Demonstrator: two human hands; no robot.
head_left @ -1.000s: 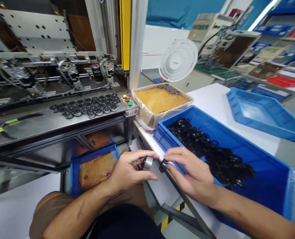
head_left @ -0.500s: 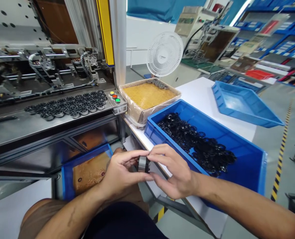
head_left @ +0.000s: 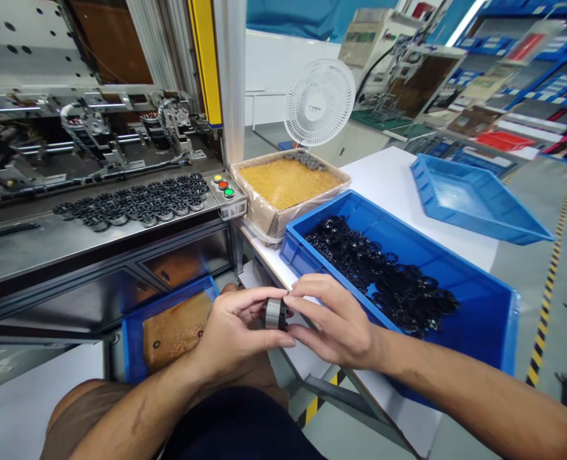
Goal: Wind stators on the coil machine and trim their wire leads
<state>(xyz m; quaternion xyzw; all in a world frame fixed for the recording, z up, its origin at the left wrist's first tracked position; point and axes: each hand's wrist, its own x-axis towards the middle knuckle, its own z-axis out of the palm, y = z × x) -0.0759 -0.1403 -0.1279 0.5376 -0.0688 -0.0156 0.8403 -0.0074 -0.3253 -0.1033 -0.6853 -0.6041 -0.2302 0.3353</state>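
Note:
Between my two hands, above my lap, is a small motor stator core (head_left: 274,314), a grey metal ring with a black toothed plastic end facing right. My left hand (head_left: 233,326) grips it from the left, fingers above and thumb below. The fingertips and thumb of my right hand (head_left: 334,319) close on its black right side. The core's far side is hidden behind my fingers. Just right of my hands, a blue bin (head_left: 475,319) holds a heap of black plastic rings (head_left: 384,275).
Many similar cores (head_left: 140,203) stand on the machine's metal ledge (head_left: 29,249), beside a button box (head_left: 226,191). A lined carton (head_left: 264,223), a white fan (head_left: 319,102) and a light blue tray (head_left: 479,207) lie beyond. Below left sits another blue bin (head_left: 129,351).
My right fingers have drawn in closer around the core's black side, and the core has turned slightly. The whole view has shifted a little.

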